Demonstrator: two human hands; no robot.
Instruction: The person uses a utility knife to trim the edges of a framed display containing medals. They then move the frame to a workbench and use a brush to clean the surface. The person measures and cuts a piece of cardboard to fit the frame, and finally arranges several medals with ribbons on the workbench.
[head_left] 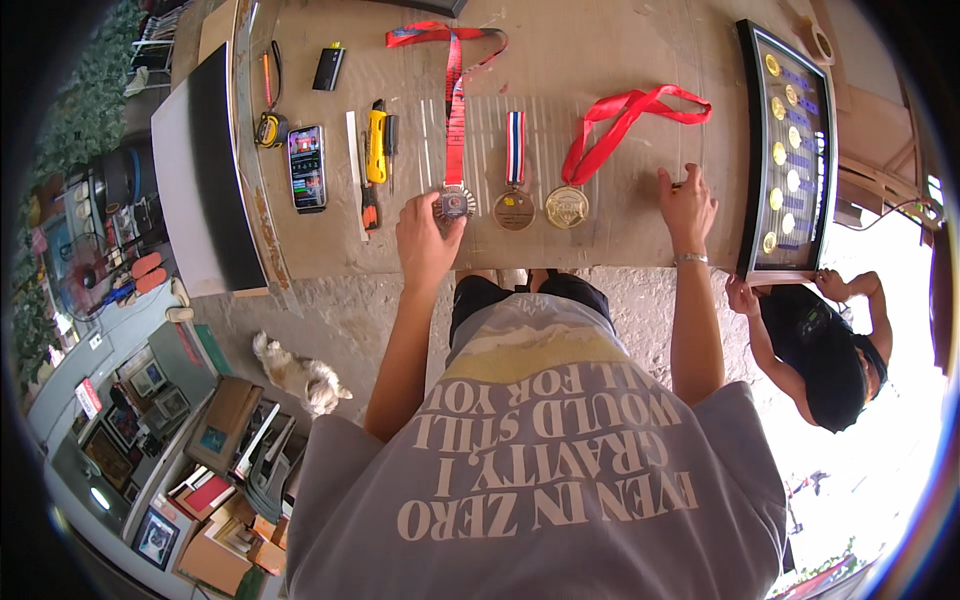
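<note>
My left hand (427, 240) lies at the table's near edge, thumb and fingers closed about the rim of a silver-toned medal (455, 203). Its red ribbon (455, 120) stretches away over the table. To the right lie a bronze-coloured medal (514, 211) with a striped red, white and blue ribbon (515, 145), and a gold medal (568, 208) on a looped red ribbon (625, 110). Further right my right hand (690, 212) rests on the table, curled around a small dark and brassy thing (679, 185), mostly hidden by the fingers.
Left on the brown table (560, 60) are a phone (307, 168), tape measure (270, 130), yellow utility knife (377, 145), screwdriver (370, 212), steel ruler (354, 160) and black box (328, 68). A person (825, 350) holds a framed medal display (790, 150). A dog (300, 375) is below.
</note>
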